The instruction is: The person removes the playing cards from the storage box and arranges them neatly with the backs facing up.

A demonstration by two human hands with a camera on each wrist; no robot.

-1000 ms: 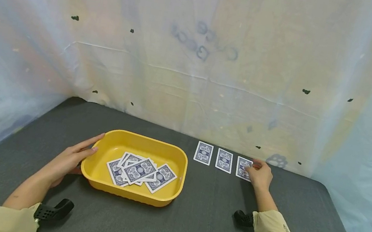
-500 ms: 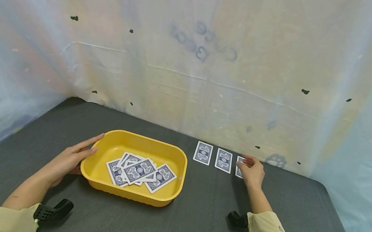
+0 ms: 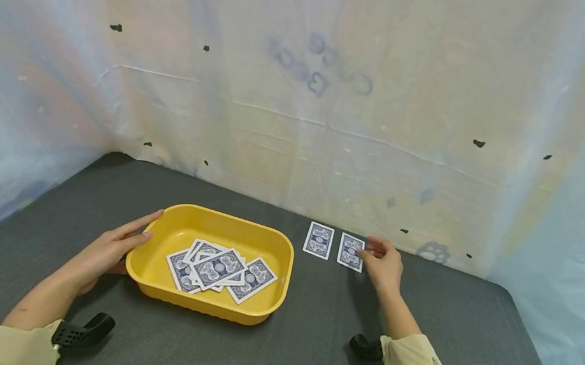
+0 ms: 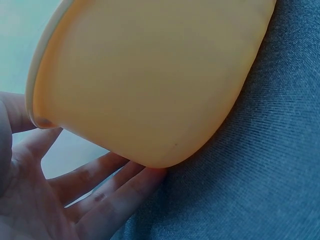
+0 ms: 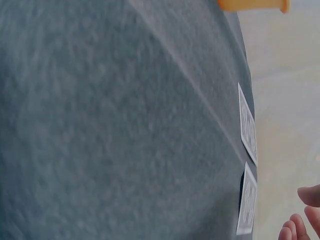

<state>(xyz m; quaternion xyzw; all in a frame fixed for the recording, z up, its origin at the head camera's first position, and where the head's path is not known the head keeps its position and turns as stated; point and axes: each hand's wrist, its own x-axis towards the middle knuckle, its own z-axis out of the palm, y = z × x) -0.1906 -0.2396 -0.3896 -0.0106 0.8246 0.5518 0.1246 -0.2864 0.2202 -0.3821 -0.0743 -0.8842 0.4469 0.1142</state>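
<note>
In the head view a yellow plastic tray (image 3: 225, 309) stands left of centre with a loose pile of blue-backed playing cards (image 3: 219, 268) in it. My left hand (image 3: 103, 251) holds its left end, two digits at the rim and the other fingers against the outer wall (image 4: 150, 90). Two playing cards lie face down right of the tray: the left card (image 3: 319, 240) and the right card (image 3: 350, 251). Above the table my right hand (image 3: 384, 267) has its thumb overlapping the right card's edge. The right wrist view shows its loosely bent fingers (image 5: 295, 227) with nothing visible between them.
A dark grey cloth-covered table (image 3: 297, 364) runs back to a pale plastic sheet wall (image 3: 299, 145). Both cards lie close to that wall. Sheeting also stands at the left and right sides. Black straps are on both wrists.
My right hand has moved left, away from the third card's right edge towards the middle card. That third card is now out of sight behind the hand. Left hand and tray stay put.
</note>
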